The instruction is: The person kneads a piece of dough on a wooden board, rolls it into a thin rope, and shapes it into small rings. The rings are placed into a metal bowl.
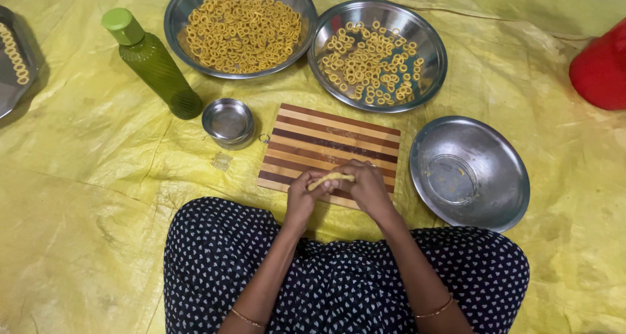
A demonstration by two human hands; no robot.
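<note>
My left hand (303,194) and my right hand (366,185) meet over the near edge of a striped wooden board (329,141). Between their fingers they pinch a short yellow roll of dough (330,179), each hand on one end. Beyond the board stand two steel bowls: the left bowl (179,8) is heaped with small yellow dough rings (242,29), the right bowl (430,73) holds a thinner layer of rings (368,63).
A green plastic bottle (151,61) leans at the left, a small steel cup (227,121) beside it. A steel bowl (486,158) with a few dough smears sits at the right, a red container (603,70) at the far right. A steel tray (13,79) lies at the left edge. Everything rests on a yellow sheet (85,197).
</note>
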